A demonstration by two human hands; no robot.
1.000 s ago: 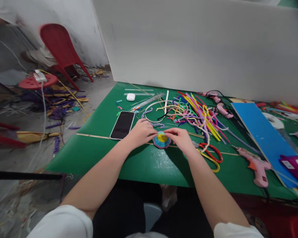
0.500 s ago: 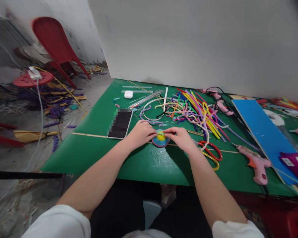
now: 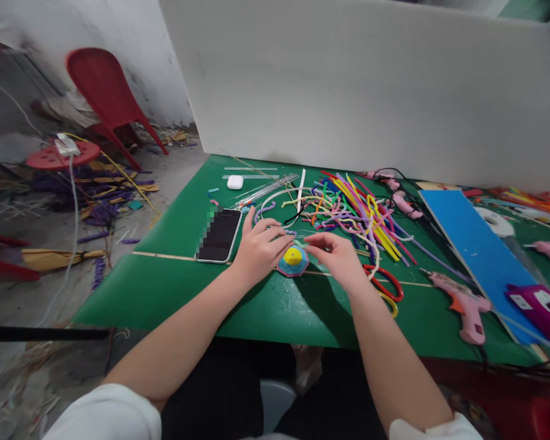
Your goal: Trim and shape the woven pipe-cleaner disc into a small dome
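Observation:
A small eight-sided disc (image 3: 293, 258), yellow in the middle, blue around it and pinkish-purple at the rim, is between my hands. My left hand (image 3: 262, 247) has its thumb and fingers closed at the disc's upper left edge; the contact is partly hidden. Just beyond the disc, a short pale green strip, fuzzy like pipe cleaner (image 3: 299, 244), is pinched by my right hand (image 3: 333, 253). Purple pipe cleaner pieces (image 3: 264, 211) lie beyond my left hand. Red-handled scissors (image 3: 391, 285) and a yellow handle (image 3: 390, 304) lie beside my right wrist.
A phone (image 3: 219, 235) lies left of my left hand, below a white earbud case (image 3: 235, 182). Many coloured pipe cleaners (image 3: 348, 205) are heaped behind. Pink glue gun (image 3: 467, 305), blue board (image 3: 476, 244) and tape roll (image 3: 495, 221) occupy the right. A white panel (image 3: 348, 85) borders the back.
The green strip has moved from over the disc's yellow middle to beyond its far edge, so the middle now shows. My left hand's fingers have spread more. The view has shifted slightly.

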